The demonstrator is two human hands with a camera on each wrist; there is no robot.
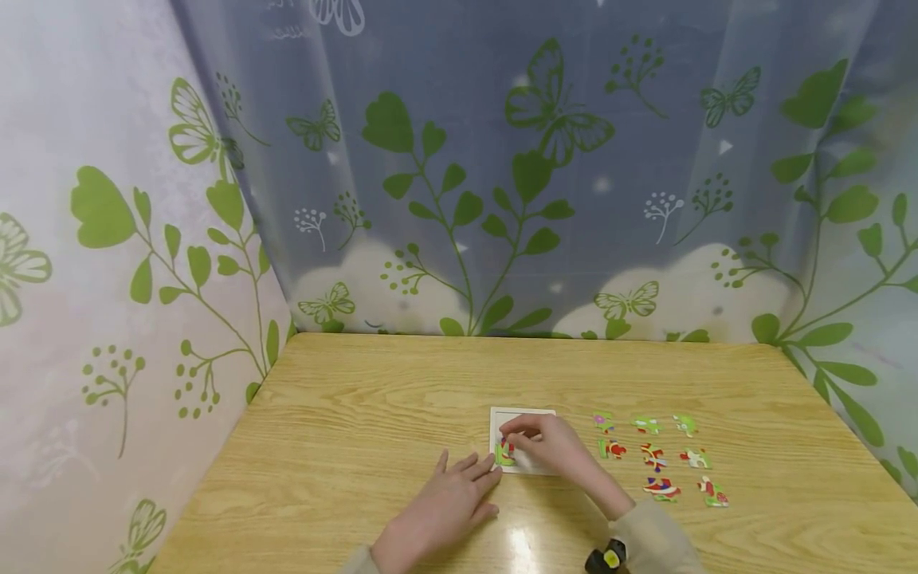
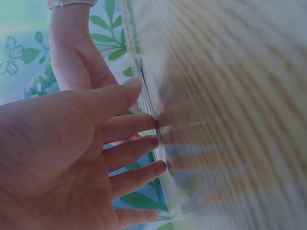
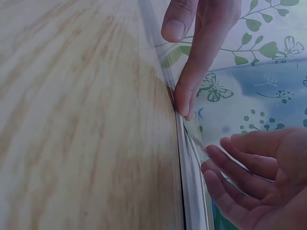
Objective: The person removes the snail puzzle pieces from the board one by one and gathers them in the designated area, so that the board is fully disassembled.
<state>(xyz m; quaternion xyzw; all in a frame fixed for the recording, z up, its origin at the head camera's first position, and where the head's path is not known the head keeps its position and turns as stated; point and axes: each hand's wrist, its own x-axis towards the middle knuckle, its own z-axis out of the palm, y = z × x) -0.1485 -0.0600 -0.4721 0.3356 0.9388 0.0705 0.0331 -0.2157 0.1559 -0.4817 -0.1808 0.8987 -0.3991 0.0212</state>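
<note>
A square white puzzle tray (image 1: 527, 411) lies on the table, with a green, red and purple puzzle piece (image 1: 505, 454) at its near left corner. Over the tray, my right hand (image 1: 548, 442) pinches this piece at its upper edge with bent fingers; the hand partly covers both. My left hand (image 1: 452, 498) lies palm down with spread fingers, its fingertips at the tray's near left corner. In the left wrist view, the fingers of the left hand (image 2: 72, 148) reach the tray's edge (image 2: 149, 103). The right hand (image 3: 259, 177) appears with curled fingers in the right wrist view.
Several loose puzzle pieces (image 1: 653, 457) lie in rows right of the tray on the wooden table (image 1: 344, 406). A curtain (image 1: 459, 263) with leaves and butterflies hangs behind the table's far edge and along both sides. A black wrist camera (image 1: 606, 556) sits at the right cuff.
</note>
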